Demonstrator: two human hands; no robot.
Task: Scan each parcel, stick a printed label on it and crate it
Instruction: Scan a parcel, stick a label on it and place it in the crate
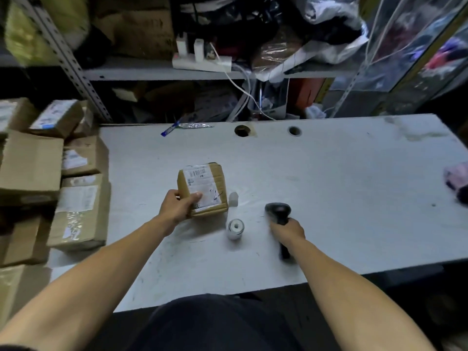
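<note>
A small brown cardboard parcel (205, 184) with a white shipping label on top rests on the grey table (329, 186), near its middle. My left hand (177, 205) grips the parcel's near left corner, thumb on the label. My right hand (288, 229) holds a black handheld barcode scanner (278, 211) by its handle, its head raised a little right of the parcel. A white roll of labels (235, 228) lies on the table between my hands. A small white piece (233, 198) sits just right of the parcel.
Several labelled cardboard boxes (78, 211) are stacked off the table's left edge. Two cable holes (242, 130) and a blue pen (170, 129) lie along the far edge. A metal shelf (157, 70) with a power strip and clutter stands behind. A pink object (457, 177) lies far right.
</note>
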